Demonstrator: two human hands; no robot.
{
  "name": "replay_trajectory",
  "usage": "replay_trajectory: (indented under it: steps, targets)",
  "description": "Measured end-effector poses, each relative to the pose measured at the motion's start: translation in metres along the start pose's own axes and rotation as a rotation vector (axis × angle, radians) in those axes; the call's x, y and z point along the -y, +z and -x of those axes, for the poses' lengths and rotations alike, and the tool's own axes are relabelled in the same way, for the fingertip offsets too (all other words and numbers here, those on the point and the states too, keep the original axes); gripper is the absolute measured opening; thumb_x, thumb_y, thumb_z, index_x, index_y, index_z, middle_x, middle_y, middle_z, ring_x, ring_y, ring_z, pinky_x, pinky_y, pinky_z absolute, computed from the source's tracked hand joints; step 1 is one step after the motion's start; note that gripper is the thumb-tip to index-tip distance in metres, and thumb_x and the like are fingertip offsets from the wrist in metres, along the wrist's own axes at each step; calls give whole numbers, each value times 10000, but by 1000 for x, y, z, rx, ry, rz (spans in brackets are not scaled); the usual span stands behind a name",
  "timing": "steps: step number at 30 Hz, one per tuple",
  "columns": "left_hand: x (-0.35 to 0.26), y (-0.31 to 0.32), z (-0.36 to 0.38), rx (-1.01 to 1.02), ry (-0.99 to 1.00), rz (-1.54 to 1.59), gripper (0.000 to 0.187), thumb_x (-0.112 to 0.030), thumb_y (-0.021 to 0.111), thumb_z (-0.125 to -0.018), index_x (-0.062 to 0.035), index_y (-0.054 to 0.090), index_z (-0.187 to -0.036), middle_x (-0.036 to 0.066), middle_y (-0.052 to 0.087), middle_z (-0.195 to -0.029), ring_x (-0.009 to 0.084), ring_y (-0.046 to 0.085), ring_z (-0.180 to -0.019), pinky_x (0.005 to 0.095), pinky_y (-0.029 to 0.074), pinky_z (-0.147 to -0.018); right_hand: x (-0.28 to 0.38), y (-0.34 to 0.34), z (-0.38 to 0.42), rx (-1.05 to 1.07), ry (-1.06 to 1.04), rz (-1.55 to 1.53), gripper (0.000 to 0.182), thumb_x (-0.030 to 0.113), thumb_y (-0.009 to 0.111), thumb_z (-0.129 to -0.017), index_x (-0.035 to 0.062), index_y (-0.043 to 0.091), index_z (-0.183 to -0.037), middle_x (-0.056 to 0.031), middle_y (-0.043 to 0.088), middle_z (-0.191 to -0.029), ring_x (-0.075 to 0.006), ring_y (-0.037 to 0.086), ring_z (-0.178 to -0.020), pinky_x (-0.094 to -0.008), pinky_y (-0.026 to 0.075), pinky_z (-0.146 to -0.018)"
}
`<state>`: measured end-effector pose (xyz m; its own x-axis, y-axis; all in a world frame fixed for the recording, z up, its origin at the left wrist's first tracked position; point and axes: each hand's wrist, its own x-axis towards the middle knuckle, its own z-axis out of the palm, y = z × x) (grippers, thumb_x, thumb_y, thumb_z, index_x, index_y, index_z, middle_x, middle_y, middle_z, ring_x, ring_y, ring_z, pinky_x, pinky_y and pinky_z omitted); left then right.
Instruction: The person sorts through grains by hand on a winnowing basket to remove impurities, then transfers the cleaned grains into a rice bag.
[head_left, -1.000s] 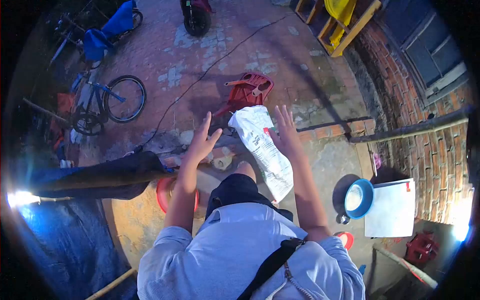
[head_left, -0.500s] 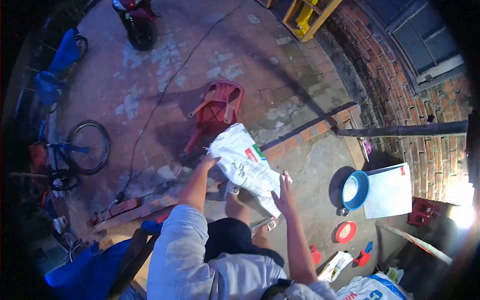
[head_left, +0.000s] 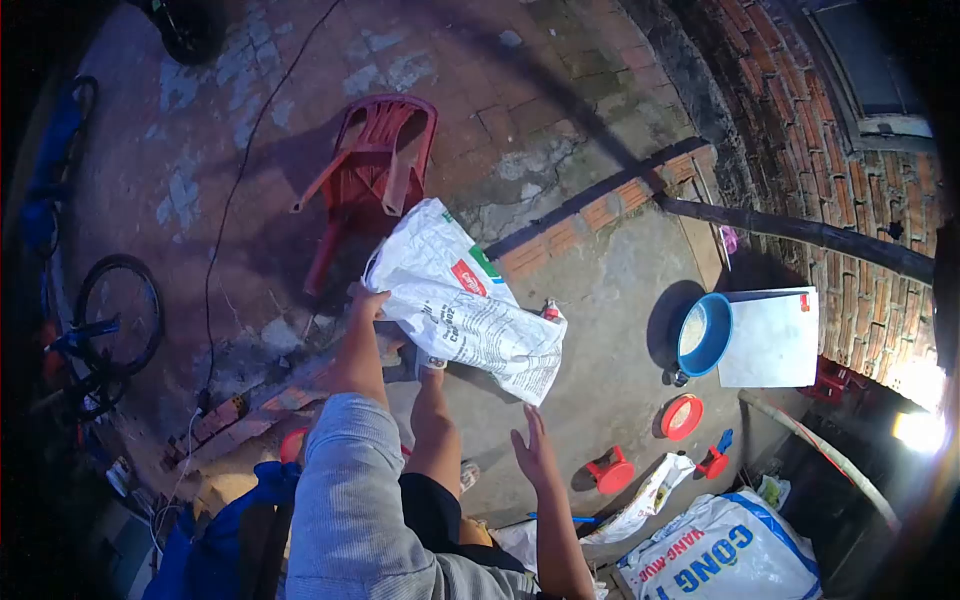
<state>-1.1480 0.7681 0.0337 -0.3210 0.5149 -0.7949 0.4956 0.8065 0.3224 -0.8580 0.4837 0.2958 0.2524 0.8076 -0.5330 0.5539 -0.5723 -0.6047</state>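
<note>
A large white woven sack (head_left: 470, 320) with red and green print hangs in front of me, tilted to the lower right. My left hand (head_left: 368, 303) is closed on its upper left edge, with the fingertips partly hidden by the sack. Just below the sack's lower corner is my right hand (head_left: 535, 450), open, with thumb and fingers apart and nothing in it. A small gap shows between that hand and the sack. Behind the sack, a red plastic chair (head_left: 385, 150) lies tipped over on the paving. One of my feet is partly covered by the sack.
To the right stand a blue basin (head_left: 718, 340), a white board (head_left: 770, 345), a red bowl (head_left: 682, 417) and a small red stool (head_left: 610, 471). A printed white sack (head_left: 720, 550) lies at the lower right. A low brick edge (head_left: 590, 210) crosses the ground; a bicycle (head_left: 115, 320) is left.
The sack has swung, its lower end now further from my body. My right hand has come away from beside it and sits lower. The view has shifted and my legs have moved.
</note>
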Motion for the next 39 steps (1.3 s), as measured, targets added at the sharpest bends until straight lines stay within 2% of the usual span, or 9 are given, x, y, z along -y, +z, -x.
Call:
replay_trajectory:
  steps: [5, 12, 13, 14, 19, 22, 28, 35, 39]
  targets:
    - [11, 53, 48, -244, 588, -154, 340, -274, 568, -824, 5, 586, -1017, 254, 623, -911, 420, 600, -871, 464, 478, -749, -22, 12, 31, 10, 64, -89, 505, 115, 570, -869, 30, 374, -1327, -184, 453, -1300, -310, 500, -1140, -374, 445, -915]
    - [-34, 63, 401, 424, 1510, -487, 185, -103, 603, -710, -88, 658, -886, 138, 640, -878, 292, 629, -807, 381, 490, -733, 15, -83, 71, -329, 326, -1065, 566, 225, 589, -880, 57, 339, -1359, -116, 445, -1314, -265, 495, -1126, -377, 436, -892]
    - [8, 104, 421, 799, 1053, -316, 165, -161, 581, -768, -87, 661, -892, 116, 639, -932, 254, 613, -908, 360, 482, -796, 20, -99, 83, -400, 305, -1111, 606, 265, 599, -871, 63, 321, -1371, -112, 430, -1331, -269, 491, -1130, -374, 433, -896]
    - [12, 105, 471, 749, 1251, -501, 156, -177, 573, -779, -116, 659, -894, 103, 631, -907, 269, 609, -874, 381, 486, -766, 11, -107, 98, -419, 273, -1140, 606, 265, 599, -871, 63, 321, -1371, -112, 430, -1331, -269, 491, -1130, -374, 433, -896]
    - [56, 117, 603, 721, 1607, -707, 148, -198, 561, -807, -126, 654, -897, 95, 599, -883, 288, 595, -862, 410, 488, -732, -59, -153, 188, -295, 202, 98, 421, 270, 651, -798, 31, 540, -1127, -210, 611, -1004, -352, 605, -894, -391, 471, -758]
    - [73, 121, 634, 663, 1755, -930, 139, -174, 575, -782, -99, 652, -871, 106, 597, -896, 290, 574, -920, 400, 473, -771, -104, -151, 246, -581, 142, -190, 262, 166, 634, -788, 4, 558, -980, -234, 610, -876, -393, 595, -816, -420, 470, -702]
    - [59, 109, 674, 1248, 1402, -807, 394, -308, 621, -844, -148, 583, -1202, 127, 581, -960, 252, 556, -974, 363, 449, -806, -185, -127, 313, -820, 267, -920, 519, 212, 585, -881, -70, 399, -1275, -153, 553, -1128, -171, 524, -983, -286, 451, -790]
    - [29, 148, 564, 35, 1219, -839, 1204, -549, 801, -538, -235, 80, -1450, 266, 127, -1462, 381, 276, -1312, 455, 255, -1063, -187, -147, 333, -924, 181, -1007, 325, 306, 436, -963, 32, 604, -918, 46, 509, -722, -69, 416, -675, -239, 372, -608]
    - [59, 201, 471, 598, 530, -640, 1131, -529, 796, -585, 11, 194, -1376, 278, 323, -1356, 401, 386, -1225, 572, 325, -968, -180, -155, 312, -1050, 163, -1021, 350, 310, 437, -961, 5, 606, -938, 24, 528, -700, -78, 442, -652, -262, 387, -588]
